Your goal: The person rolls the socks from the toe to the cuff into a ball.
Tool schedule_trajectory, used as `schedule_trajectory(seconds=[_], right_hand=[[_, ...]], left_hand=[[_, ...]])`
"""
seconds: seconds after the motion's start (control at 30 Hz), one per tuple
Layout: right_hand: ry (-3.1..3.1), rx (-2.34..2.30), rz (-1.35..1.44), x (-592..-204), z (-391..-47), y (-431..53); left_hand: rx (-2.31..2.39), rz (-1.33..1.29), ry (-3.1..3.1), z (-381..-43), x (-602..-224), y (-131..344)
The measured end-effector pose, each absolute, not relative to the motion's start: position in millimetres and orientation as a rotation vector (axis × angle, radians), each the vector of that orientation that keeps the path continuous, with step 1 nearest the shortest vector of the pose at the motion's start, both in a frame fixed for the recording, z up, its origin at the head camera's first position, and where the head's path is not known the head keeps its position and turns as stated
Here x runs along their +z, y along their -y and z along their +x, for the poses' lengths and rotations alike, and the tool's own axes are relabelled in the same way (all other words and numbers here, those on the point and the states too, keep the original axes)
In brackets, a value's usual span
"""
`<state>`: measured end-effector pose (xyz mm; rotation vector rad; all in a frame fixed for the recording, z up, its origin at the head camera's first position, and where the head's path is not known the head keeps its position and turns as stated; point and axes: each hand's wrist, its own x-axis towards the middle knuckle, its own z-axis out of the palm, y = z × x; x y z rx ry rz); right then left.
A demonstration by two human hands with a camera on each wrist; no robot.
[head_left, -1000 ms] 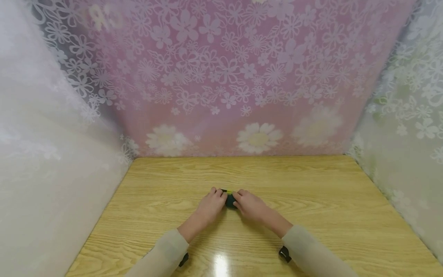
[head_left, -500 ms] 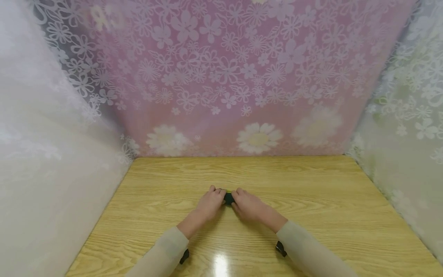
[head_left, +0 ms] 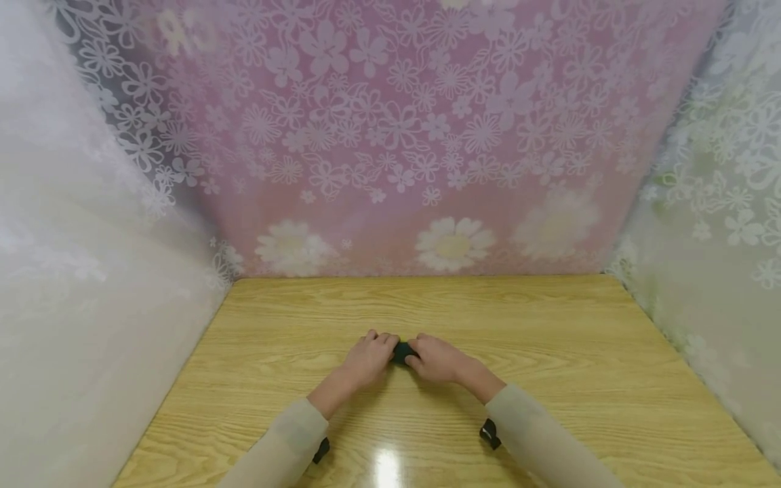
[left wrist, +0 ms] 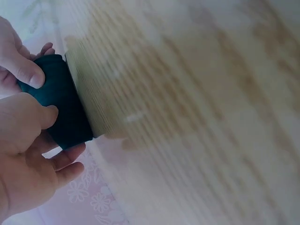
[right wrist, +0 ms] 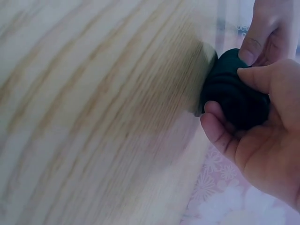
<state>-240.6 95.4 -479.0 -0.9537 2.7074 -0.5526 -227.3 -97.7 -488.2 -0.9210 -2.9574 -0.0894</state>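
Between both hands lies a dark green rolled-up cloth (head_left: 403, 353), low over the middle of the table. My left hand (head_left: 369, 358) grips its left end, thumb (left wrist: 49, 115) on the near side and fingers round the far side. The right hand (head_left: 436, 359) holds the other end the same way. Coiled layers show at the end of the roll (right wrist: 234, 96) in the right wrist view, where the right thumb (right wrist: 253, 77) presses on top and fingers curl beneath. A thin sliver of yellow-green shows at its far edge in the head view.
The wood-grain table (head_left: 488, 305) reaches back to a pink flowered curtain (head_left: 390, 135). Pale sheets (head_left: 91, 305) hang along the left and right sides. Dark wrist straps (head_left: 490, 434) sit under both light sleeves (head_left: 543, 434).
The yellow-green and black strip seen along the roll's far edge a second ago is now mostly hidden. Both hands stay at nearly the same spot, with small shifts of the fingers.
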Motion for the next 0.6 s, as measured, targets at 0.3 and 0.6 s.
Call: schedule_trajectory(seconds=[0.3, 0.6], right_hand=[[-2.592, -0.823, -0.878, -478.0, -243.2, -97.5], [-2.586, -0.93, -0.803, -481.0, -244.8, -94.7]], left_hand=[[-0.495, -0.668, 2.975, -221.6, -485.7, 98.8], [-1.463, -0.219, 2.882, -212.6, -483.8, 96.3]])
